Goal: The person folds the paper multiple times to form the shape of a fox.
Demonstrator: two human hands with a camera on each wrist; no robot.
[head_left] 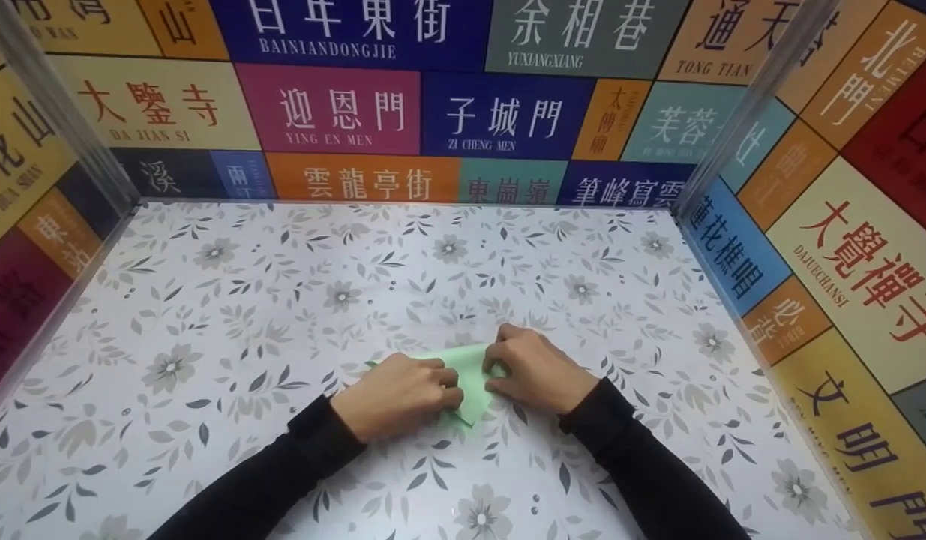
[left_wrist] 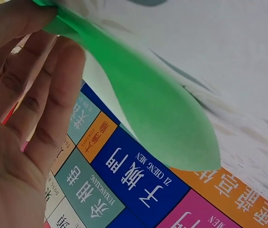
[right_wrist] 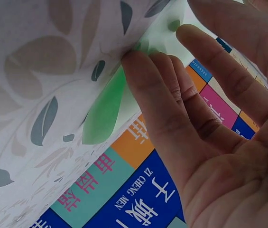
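A sheet of light green paper (head_left: pixel 474 375) lies on the patterned tabletop, partly covered by both hands. My left hand (head_left: pixel 403 394) is on its left part, and in the left wrist view its thumb and fingers pinch the paper's edge. A curved flap of the green paper (left_wrist: pixel 162 109) bends up beyond those fingers. At the right edge, my right hand (head_left: pixel 541 371) holds the paper with bent fingers. In the right wrist view a green flap (right_wrist: pixel 105 114) shows past the fingertips, some of which rest by the tabletop. The thumb's contact is partly hidden there.
The white tabletop (head_left: pixel 283 300) carries grey flowers and leaves. Colourful panels with Chinese lettering (head_left: pixel 328 109) stand along the back and both sides, with clear corner posts (head_left: pixel 747 105) at the back.
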